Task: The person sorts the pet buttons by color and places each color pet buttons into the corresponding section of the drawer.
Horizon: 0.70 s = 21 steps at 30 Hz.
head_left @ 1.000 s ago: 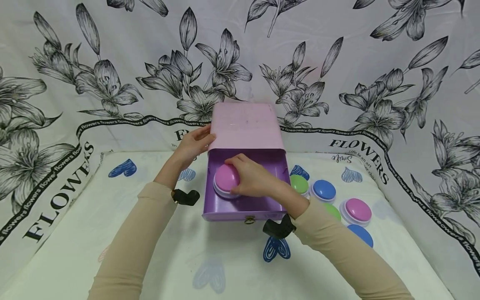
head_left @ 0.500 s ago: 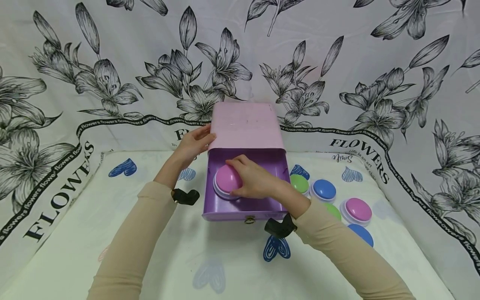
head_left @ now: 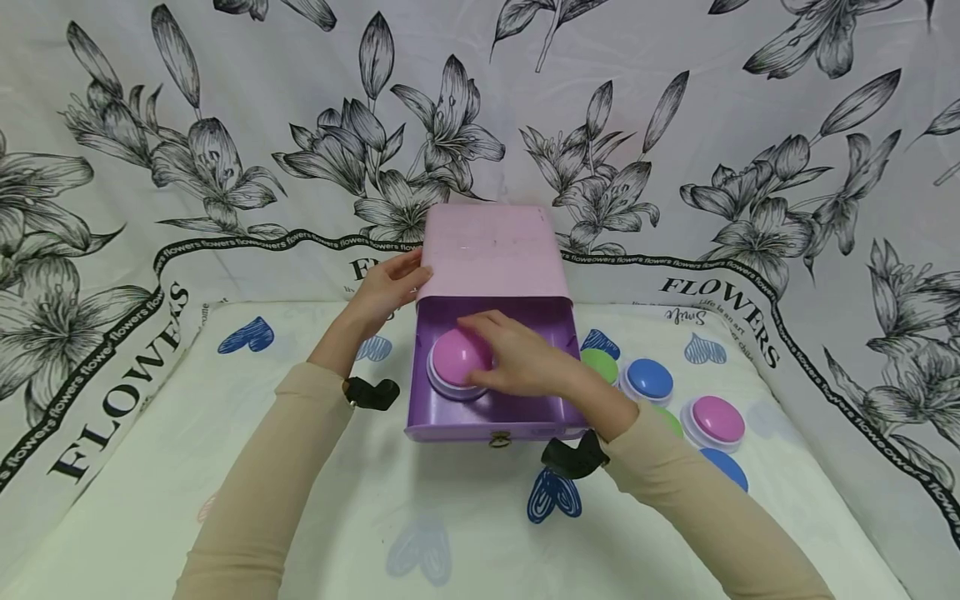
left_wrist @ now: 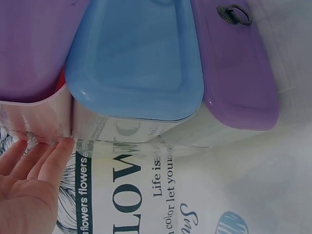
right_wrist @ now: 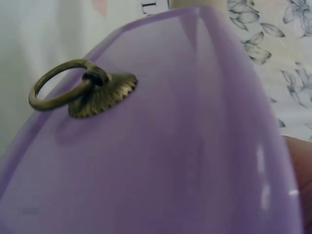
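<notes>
Right grip (head_left: 522, 357) has edged rightward, revealing more glossy, white-rimmed pink dome (head_left: 458, 357).

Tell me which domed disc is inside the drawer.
The pink disc by the right hand: the purple drawer surrounds it, while the other pink disc, blue discs and green discs lie outside.

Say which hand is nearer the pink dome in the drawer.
Right. The right hand is at the pink dome; the left hand is outside the drawer, against the cabinet.
</notes>
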Each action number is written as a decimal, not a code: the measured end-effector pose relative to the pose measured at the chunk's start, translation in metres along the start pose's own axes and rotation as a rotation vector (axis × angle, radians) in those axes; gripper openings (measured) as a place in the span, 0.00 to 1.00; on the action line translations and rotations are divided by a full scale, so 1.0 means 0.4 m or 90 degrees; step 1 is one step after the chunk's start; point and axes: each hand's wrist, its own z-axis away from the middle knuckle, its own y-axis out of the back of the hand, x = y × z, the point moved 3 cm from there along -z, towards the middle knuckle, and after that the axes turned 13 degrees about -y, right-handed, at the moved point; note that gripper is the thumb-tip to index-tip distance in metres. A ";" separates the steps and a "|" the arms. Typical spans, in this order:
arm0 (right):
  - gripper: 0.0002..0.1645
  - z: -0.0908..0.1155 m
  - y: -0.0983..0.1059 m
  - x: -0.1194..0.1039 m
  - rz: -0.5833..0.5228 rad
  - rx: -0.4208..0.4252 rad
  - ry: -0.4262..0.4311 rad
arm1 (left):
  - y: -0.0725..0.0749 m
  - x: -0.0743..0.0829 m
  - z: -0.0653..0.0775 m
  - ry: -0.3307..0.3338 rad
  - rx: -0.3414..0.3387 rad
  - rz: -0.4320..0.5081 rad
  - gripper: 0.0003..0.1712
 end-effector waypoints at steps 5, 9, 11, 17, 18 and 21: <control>0.37 0.015 0.022 0.014 -0.005 0.043 0.008 | 0.000 0.000 0.001 0.004 0.002 -0.007 0.36; 0.33 0.029 0.038 0.029 -0.031 0.085 0.009 | -0.001 -0.001 0.000 0.008 -0.002 -0.006 0.37; 0.32 0.036 0.046 0.036 -0.048 0.105 0.013 | -0.002 -0.001 0.000 0.008 -0.002 -0.004 0.36; 0.31 0.062 0.068 0.065 -0.101 0.155 0.010 | -0.001 -0.001 0.002 0.005 -0.002 -0.006 0.36; 0.30 0.067 0.072 0.071 -0.108 0.163 0.008 | 0.000 -0.001 0.002 0.004 -0.003 -0.006 0.36; 0.30 0.081 0.083 0.092 -0.129 0.199 0.019 | -0.001 -0.001 0.002 0.001 -0.003 -0.001 0.36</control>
